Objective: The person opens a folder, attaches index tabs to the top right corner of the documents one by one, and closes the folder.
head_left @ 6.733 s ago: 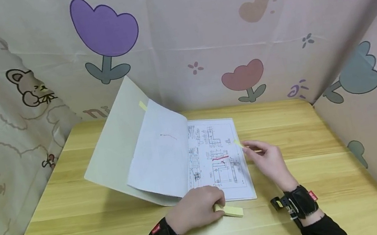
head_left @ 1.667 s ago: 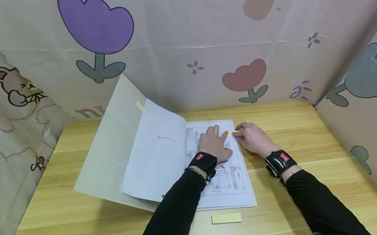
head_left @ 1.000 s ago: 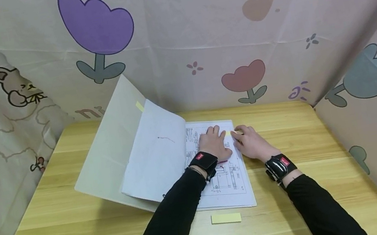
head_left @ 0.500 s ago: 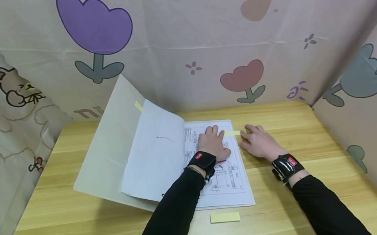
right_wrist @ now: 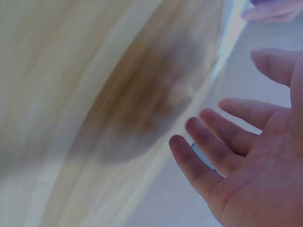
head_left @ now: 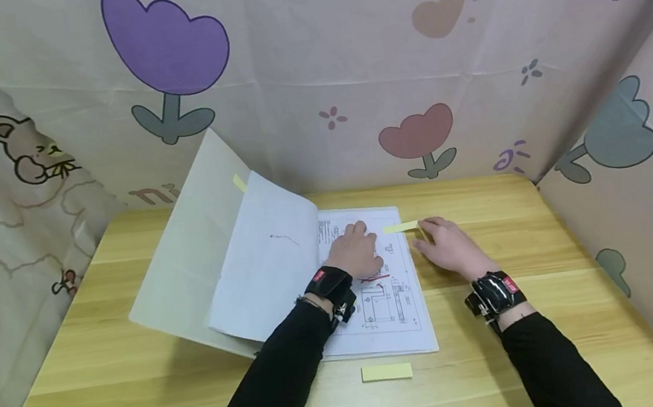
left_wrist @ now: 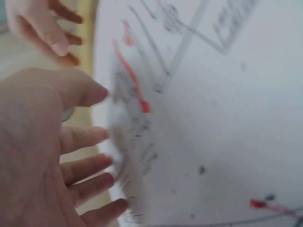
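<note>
No grip shows: left hand [head_left: 353,254] spread over page [head_left: 389,304], right hand [head_left: 452,249] loose by tab [head_left: 400,227] overhanging it, probably as marker.

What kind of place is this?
Likely a makeshift recording booth, though the room beyond is hidden: a wood-grain table enclosed by cartoon-printed cloth at the back and both sides, with black wrist-worn devices on the person. The open booklet of drawings suggests desk work.
</note>
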`<state>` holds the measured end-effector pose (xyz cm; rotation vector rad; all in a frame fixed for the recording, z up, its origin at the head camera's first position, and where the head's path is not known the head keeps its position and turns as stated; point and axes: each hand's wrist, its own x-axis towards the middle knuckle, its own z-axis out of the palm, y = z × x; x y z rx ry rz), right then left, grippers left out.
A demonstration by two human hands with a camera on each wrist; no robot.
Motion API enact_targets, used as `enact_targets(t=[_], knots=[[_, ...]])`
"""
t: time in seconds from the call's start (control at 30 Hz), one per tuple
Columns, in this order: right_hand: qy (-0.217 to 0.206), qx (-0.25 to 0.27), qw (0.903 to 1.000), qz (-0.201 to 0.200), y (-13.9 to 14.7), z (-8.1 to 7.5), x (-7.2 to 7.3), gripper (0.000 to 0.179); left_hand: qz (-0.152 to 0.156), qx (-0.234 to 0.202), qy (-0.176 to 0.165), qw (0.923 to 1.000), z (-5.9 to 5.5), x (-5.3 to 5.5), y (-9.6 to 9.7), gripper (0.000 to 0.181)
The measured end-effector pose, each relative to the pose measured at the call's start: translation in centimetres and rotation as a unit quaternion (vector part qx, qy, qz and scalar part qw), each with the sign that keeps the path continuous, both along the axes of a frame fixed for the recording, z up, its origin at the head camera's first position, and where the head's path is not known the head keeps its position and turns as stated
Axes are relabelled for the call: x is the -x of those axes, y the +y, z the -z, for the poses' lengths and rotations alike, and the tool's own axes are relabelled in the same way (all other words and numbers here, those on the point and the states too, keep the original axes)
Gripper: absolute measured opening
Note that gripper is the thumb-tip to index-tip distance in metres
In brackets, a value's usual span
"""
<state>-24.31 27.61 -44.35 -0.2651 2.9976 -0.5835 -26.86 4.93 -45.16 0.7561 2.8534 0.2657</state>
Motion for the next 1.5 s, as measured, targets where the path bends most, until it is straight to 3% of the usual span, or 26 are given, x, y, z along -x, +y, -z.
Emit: enact_targets(t=[0.13,0.3,0.53,0.77,0.93,1.13,1.33,1.5], knots=[[-0.008,0.051,0.9985,0.021,-1.0,-0.5,-1.1,0.058,-0.004,-0.047,-0.016,0.9987,-1.3,-1.6,-1.6,0.036],[-0.026,0.092,0.9948,0.035,-2.0,-0.9,-2.6,0.051,-0.002,-0.076,-0.037,0.9965,-2.5,-4.5,-3.4,0.029],[-0.086,0.147,0.9835,0.060,-3.1,-1.0,-4.4,0.047,0.050,-0.065,-0.025,0.9964,-2.6,-8.7,-5.6,0.022],[-0.113,0.187,0.9726,0.080,-3.5,-0.6,-5.0,0.043,0.059,-0.063,0.000,0.9963,-2.0,-11.5,-7.6,0.033],[-0.114,0.196,0.9701,0.086,-3.6,-0.4,-5.3,0.040,0.062,-0.044,0.024,0.9968,-1.3,-12.7,-8.7,0.046],[-0.122,0.202,0.9681,0.085,-3.5,-0.3,-5.3,0.039,0.060,-0.046,0.028,0.9967,-1.0,-13.2,-9.0,0.054],[-0.124,0.202,0.9678,0.086,-3.4,-0.1,-5.3,0.041,0.060,-0.053,0.017,0.9966,-1.0,-13.2,-9.1,0.052],[-0.121,0.205,0.9678,0.082,-3.4,-0.2,-5.1,0.042,0.057,-0.058,0.007,0.9967,-1.3,-13.2,-9.3,0.041]])
